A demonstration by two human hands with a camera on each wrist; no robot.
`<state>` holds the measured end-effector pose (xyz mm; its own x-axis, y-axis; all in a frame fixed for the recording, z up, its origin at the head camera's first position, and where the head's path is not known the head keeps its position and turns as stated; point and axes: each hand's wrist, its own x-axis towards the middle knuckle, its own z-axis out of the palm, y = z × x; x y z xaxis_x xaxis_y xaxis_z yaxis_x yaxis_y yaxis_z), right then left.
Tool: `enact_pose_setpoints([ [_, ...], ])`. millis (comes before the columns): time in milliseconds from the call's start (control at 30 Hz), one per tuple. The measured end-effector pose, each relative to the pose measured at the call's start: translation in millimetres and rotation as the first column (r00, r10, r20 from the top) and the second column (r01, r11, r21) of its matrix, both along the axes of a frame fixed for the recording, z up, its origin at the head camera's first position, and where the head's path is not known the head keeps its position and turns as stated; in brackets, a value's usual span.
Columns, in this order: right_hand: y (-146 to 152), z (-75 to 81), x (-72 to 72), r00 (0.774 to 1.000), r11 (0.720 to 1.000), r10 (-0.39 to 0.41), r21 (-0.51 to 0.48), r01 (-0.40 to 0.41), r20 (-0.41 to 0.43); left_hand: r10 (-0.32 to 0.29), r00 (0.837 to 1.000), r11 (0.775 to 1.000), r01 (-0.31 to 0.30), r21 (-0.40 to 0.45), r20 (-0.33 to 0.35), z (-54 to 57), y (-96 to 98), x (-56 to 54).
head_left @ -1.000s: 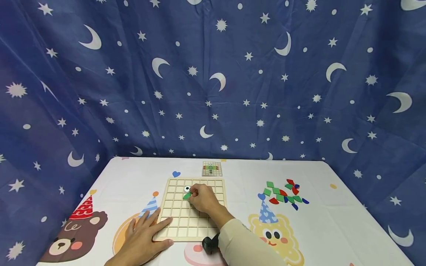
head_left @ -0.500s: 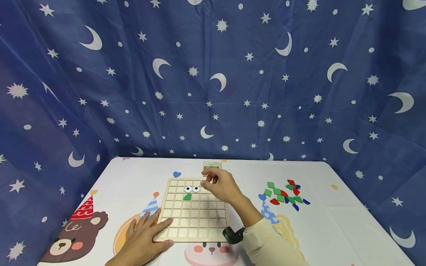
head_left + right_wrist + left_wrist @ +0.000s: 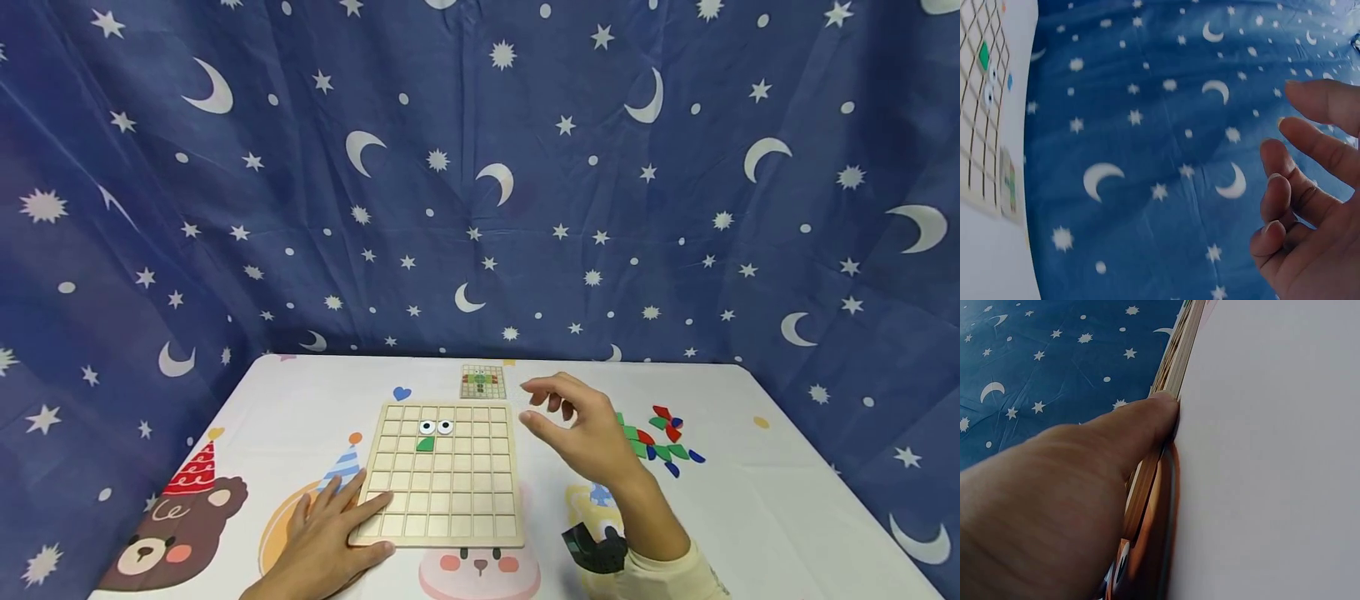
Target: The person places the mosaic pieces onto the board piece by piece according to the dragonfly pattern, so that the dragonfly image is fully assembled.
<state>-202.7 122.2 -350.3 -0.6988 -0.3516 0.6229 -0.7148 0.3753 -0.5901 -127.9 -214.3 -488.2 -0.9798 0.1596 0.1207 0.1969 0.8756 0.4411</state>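
A square wooden grid board [image 3: 450, 482] lies on the table, with two round eye pieces [image 3: 436, 427] side by side in an upper row. Below the left eye sits a green piece with one rounded corner [image 3: 425, 445]. My left hand [image 3: 324, 533] rests at the board's lower left corner, fingers spread; in the left wrist view the thumb [image 3: 1147, 419] touches the board's edge. My right hand [image 3: 581, 425] is in the air right of the board, holding nothing, thumb and index finger apart. It partly hides the loose pieces behind it.
Several green, red and blue pieces [image 3: 678, 452] lie scattered at the right. A small pattern card [image 3: 483, 382] lies behind the board. A starry blue curtain [image 3: 480, 183] hangs behind the white table [image 3: 810, 500].
My right hand has left the board and moved right, towards the loose pieces. The second eye piece, earlier under its fingers, now shows on the board. My left hand has stayed put.
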Motion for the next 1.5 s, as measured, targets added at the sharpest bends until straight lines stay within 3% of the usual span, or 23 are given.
enact_pose_setpoints([
  [200, 37.5, -1.6, -0.9, 0.993, 0.999, -0.038, 0.023, 0.040, -0.108, -0.005, 1.000, 1.000, 0.005, 0.000, -0.013, -0.6, 2.7, 1.1],
  [367, 74.7, -4.2, -7.2, 0.991, 0.996, -0.058, 0.054, 0.065, -0.119, -0.009, 1.000, 1.000, 0.009, 0.008, -0.025, -0.6, 4.8, 0.8],
  [500, 105.7, -7.4, -11.9, 0.979, 0.983, -0.177, 0.029, 0.180, -0.097, -0.004, 1.000, 1.000, 0.004, 0.008, -0.025, -0.9, 6.2, 0.1],
  [567, 121.3, -9.7, -13.9, 0.960, 0.963, -0.268, -0.002, 0.269, -0.077, -0.001, 1.000, 1.000, 0.001, 0.004, -0.027, -0.9, 6.6, -0.6],
  [700, 149.1, -16.6, -18.6, 0.900, 0.900, -0.435, -0.028, 0.434, -0.028, -0.009, 0.999, 1.000, 0.009, -0.003, -0.033, 0.0, 7.2, -1.5],
  [833, 169.5, -28.3, -26.1, 0.852, 0.853, -0.522, 0.013, 0.521, 0.040, -0.011, 0.999, 1.000, 0.011, -0.011, -0.049, 0.9, 5.6, -0.8],
  [967, 186.2, -48.8, -37.6, 0.795, 0.812, -0.580, 0.052, 0.581, 0.178, -0.012, 0.997, 1.000, 0.011, -0.012, -0.074, 0.4, 2.4, -0.9],
  [1100, 198.1, -80.9, -50.2, 0.762, 0.806, -0.585, 0.090, 0.586, 0.277, -0.011, 0.998, 1.000, 0.011, -0.006, -0.066, -1.2, 0.5, -0.9],
  [1200, 203.3, -102.0, -56.0, 0.766, 0.815, -0.573, 0.110, 0.569, 0.292, -0.012, 0.998, 1.000, 0.011, -0.004, -0.057, -2.9, 1.4, -0.8],
  [1233, 204.3, -107.5, -57.7, 0.757, 0.810, -0.582, 0.129, 0.572, 0.297, -0.013, 0.998, 1.000, 0.013, -0.004, -0.055, -2.9, 1.6, -1.1],
  [1400, 205.9, -125.5, -63.7, 0.694, 0.768, -0.638, 0.217, 0.603, 0.332, -0.022, 0.998, 1.000, 0.022, 0.001, -0.058, -2.8, 1.9, -1.4],
  [1500, 206.0, -132.3, -69.7, 0.681, 0.762, -0.647, 0.255, 0.595, 0.344, -0.023, 0.998, 1.000, 0.023, -0.008, -0.060, -2.8, 0.9, -0.2],
])
